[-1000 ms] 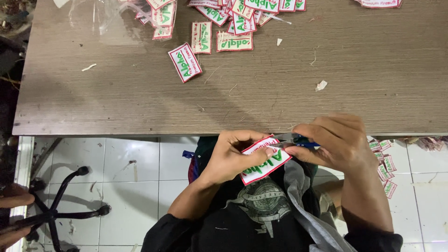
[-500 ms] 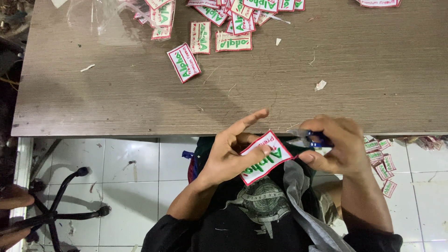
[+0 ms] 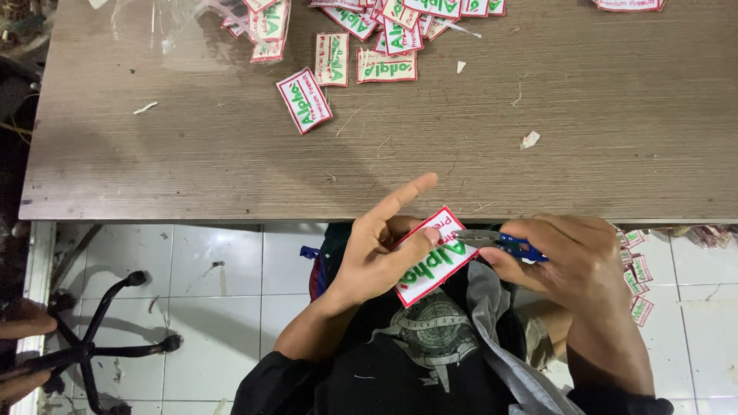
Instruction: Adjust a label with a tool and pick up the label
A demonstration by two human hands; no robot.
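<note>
A white patch (image 3: pixel 432 257) with a red border and green lettering is held just below the near edge of the table (image 3: pixel 538 154), over the lap. It is pinched by the left hand (image 3: pixel 377 253), thumb on its face, forefinger stretched out toward the table. Blue-handled snips (image 3: pixel 500 242) are gripped in the right hand (image 3: pixel 573 257), fingers closed round the handles, the metal blades laid at the patch's upper right edge. More patches (image 3: pixel 361 38) are scattered at the far side of the table, and others (image 3: pixel 634 265) lie on the tiled floor.
</note>
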